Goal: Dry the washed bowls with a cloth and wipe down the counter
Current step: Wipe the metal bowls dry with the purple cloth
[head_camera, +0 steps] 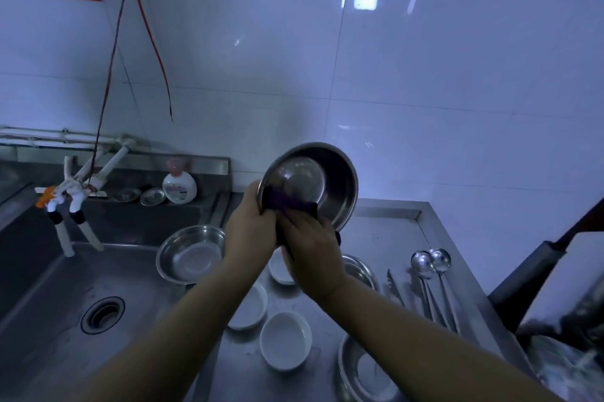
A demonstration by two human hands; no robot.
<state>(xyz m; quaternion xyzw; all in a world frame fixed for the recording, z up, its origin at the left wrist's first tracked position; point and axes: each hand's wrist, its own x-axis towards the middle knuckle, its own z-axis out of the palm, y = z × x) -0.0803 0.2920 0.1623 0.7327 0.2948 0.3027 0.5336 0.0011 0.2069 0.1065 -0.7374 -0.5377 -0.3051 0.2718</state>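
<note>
I count four steel bowls: one in my hands (313, 179), one by the sink's edge (192, 254), one partly hidden under my right wrist (359, 269), one at the front of the counter (366, 369). Three white dishes (285, 340) (250, 306) (280, 267) sit between them. Two ladles (422, 261) (440, 259), one pair of tongs (394, 287), one purple cloth (289, 203), one soap bottle (179, 185), two small lids (152, 196) (125, 195)

The round shiny steel bowl (322, 179) in the grip is silver-grey, and the crumpled cloth (289, 203) bunched against it is dark purple. Below it, the small round ceramic dishes (285, 340) are plain white.
</note>
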